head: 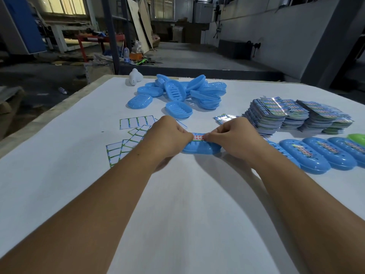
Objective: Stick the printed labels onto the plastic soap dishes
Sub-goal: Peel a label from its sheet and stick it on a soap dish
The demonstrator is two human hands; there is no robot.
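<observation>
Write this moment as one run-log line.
step: pressing label onto soap dish | left hand: holds dish | right hand: holds dish | table

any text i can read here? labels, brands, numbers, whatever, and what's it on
"手护" and "我共": red print, partly covered, on the label both hands press onto the blue soap dish.
Labels on the finished dishes: too small to read.
Stacked label sheets: blurred, unreadable.
Peeled backing sheets: blank.

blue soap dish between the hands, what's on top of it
A printed label with red characters lies on the blue soap dish. The left hand and right hand hold it at both sides and cover the label's ends.
</observation>
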